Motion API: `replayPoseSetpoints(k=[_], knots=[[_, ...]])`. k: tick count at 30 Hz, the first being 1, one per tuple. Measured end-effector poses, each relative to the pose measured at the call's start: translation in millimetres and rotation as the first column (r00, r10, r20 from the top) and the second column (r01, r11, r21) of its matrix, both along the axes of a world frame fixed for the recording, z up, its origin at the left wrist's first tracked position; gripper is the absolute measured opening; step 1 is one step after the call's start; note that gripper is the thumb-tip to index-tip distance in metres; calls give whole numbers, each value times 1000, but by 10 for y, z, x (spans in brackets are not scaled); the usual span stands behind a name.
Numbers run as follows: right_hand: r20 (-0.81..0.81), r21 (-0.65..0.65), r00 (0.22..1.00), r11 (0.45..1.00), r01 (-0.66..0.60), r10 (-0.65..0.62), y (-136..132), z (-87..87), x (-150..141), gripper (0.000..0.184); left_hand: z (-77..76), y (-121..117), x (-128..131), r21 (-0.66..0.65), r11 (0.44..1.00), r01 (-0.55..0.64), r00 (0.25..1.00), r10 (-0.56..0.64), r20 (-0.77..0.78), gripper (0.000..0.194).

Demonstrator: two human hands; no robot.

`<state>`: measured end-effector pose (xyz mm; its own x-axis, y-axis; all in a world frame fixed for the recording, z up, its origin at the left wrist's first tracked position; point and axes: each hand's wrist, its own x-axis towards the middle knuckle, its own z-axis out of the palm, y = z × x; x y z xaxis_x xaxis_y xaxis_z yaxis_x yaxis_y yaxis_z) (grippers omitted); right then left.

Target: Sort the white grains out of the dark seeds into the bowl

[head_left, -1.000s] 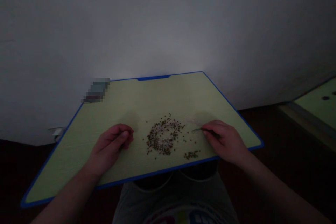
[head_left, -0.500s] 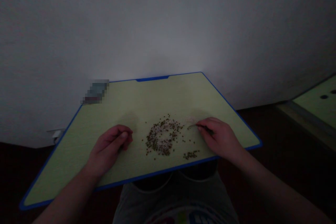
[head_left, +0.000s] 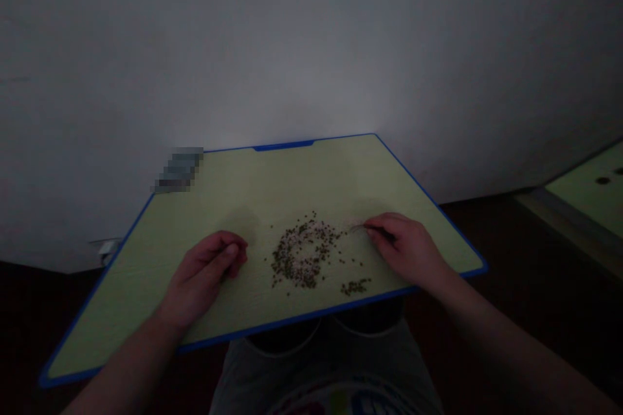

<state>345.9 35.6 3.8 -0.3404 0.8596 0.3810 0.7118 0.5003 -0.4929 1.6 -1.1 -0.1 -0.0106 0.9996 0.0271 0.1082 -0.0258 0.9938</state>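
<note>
Tabletop (head_left: 311, 178): pale yellow-green, edged in blue; set against a grey wall (head_left: 311, 45) at 12 o'clock, where a blue strip (head_left: 283, 146) is seen on the far edge.
Mixed pile (head_left: 287, 264): small dark beans and pale, rice-like grains, spread in a rough ring around a thinner middle; taken here as the centre of the clock.
Small cluster (head_left: 355, 286): dark beans, gathered at 4 o'clock, near the close edge; a few stray beans are scattered between it and the ring.
Pale patch (head_left: 354, 222): light grains, laid thinly at 2 o'clock, beside the tool tip.
Right hand (head_left: 411, 248): placed at 3 o'clock; thumb and fingers are closed on a thin tool (head_left: 359, 227), pointed toward the ring; its exact type cannot be told.
Left hand (head_left: 207, 272): rested at 9 o'clock, well apart from the other hand; fingers are curled in, with the thumb pressed against them; anything inside is hidden.
Pixelated object (head_left: 178, 170): placed at 10 o'clock, on the far corner; its details are blurred out.
Clothed lap (head_left: 321, 369): seen at 6 o'clock, below the blue edge; a printed patch is partly shown.
</note>
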Motion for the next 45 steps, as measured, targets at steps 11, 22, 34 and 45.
replayPoseSetpoints(k=[11,22,34,45], knots=[[24,0,979,979,-203,203,-37,64,56,17,28,19,9,0,1000,-3,1000,3,-16,18],[16,19,986,986,-168,168,-215,62,-76,18,58,22,39,2,1000,-14,1000,14,-3,18],[120,140,993,990,-7,-10,-149,-5,-110,22,67,4,39,-1,1000,-3,1000,3,-20,19],[70,85,995,994,-74,68,-23,7,-88,22,20,4,7,4,1000,-4,999,4,-36,19]])
